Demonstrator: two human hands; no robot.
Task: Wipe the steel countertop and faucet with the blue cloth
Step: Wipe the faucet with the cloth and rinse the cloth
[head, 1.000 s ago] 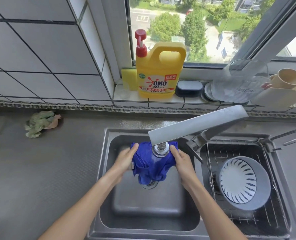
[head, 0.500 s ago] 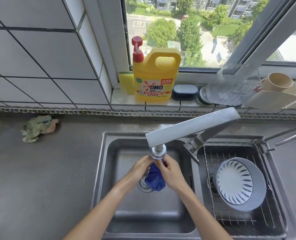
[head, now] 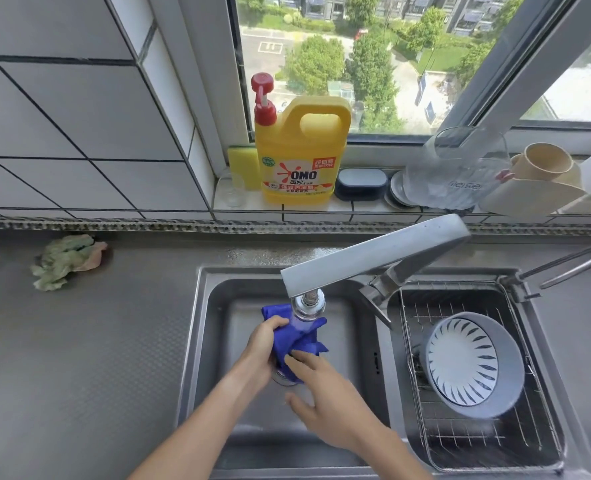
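Left hand: fingers curled round the bunched cloth, gripping it. Right hand: fingers straight and loosely spread, fingertips touching the cloth's lower edge, thumb apart below. Cloth sits over the left sink basin, directly under the faucet nozzle and touching it; the drain lies partly hidden beneath. Right basin holds a wire rack with a tilted bowl. Steel countertop to the left carries a crumpled green rag near the wall. Yellow detergent jug stands on the sill.
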